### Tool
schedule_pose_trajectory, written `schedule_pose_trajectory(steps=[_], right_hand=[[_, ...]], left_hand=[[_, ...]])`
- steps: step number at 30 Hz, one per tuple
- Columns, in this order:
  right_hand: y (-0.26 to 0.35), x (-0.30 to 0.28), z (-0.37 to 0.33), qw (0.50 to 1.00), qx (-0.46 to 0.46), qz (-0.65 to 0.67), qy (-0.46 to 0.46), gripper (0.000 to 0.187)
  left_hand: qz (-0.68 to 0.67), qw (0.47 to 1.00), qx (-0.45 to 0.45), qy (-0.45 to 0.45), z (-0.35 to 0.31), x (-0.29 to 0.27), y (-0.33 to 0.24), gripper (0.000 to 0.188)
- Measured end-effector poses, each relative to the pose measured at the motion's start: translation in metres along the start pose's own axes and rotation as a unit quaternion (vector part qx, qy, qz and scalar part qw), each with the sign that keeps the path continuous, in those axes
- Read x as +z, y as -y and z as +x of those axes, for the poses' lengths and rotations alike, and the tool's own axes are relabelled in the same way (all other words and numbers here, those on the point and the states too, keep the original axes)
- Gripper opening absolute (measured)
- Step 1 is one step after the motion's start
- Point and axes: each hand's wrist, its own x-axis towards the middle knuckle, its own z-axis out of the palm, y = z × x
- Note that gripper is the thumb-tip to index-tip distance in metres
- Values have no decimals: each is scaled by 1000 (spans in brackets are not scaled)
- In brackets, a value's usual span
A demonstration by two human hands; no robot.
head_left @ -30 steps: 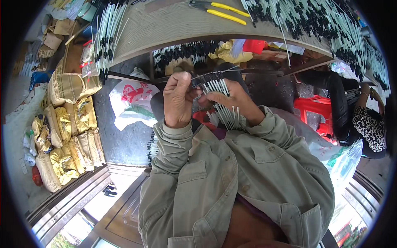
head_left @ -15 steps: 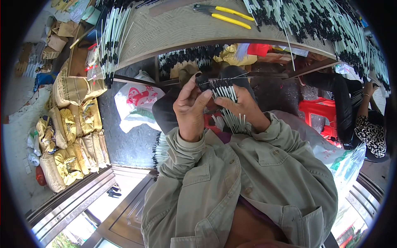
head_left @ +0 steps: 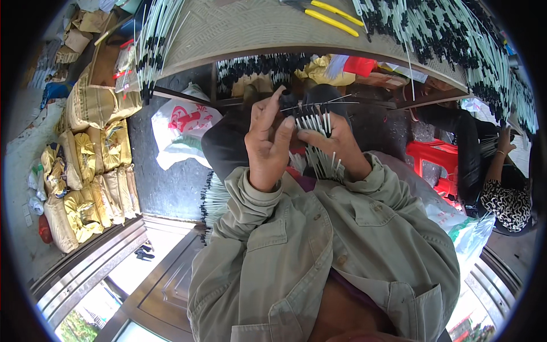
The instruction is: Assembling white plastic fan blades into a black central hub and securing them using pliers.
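Note:
In front of my chest, both hands work close together over my lap. My left hand (head_left: 265, 139) is closed, its raised fingers around a small black round piece (head_left: 288, 100) and its thumb against the black ends of a row of thin pale rods (head_left: 313, 123). The rods are fanned side by side. My right hand (head_left: 340, 145) is closed on the same rods from the other side, thumb across them. A thin wire (head_left: 344, 102) runs crosswise by their black ends and sticks out to the right. The rods' lower ends point toward my jacket.
Ahead is a table (head_left: 250, 28) with yellow-handled pliers (head_left: 336, 21) and heaped black-and-pale rods (head_left: 427, 40). More rods (head_left: 158, 45) hang at its left end. Packed sacks (head_left: 91, 176) line the left. A red stool (head_left: 436, 162) and a co-worker's arm (head_left: 500, 159) are at right.
The view has shifted slightly, and the table sits higher in it. My left fingers have straightened upward around the black piece. Both hands keep hold of the rods.

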Motion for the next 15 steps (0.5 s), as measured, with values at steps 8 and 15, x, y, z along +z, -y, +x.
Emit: schedule_pose_trajectory(steps=[8,15], right_hand=[[-12,-3,-4,999,-36,10,-8,20],[-1,2,-6,999,-26,25,36,21]], left_hand=[[-119,992,-24,-40,-7,13,0,41],[-110,988,-53,-89,-7,16,-2,40]])
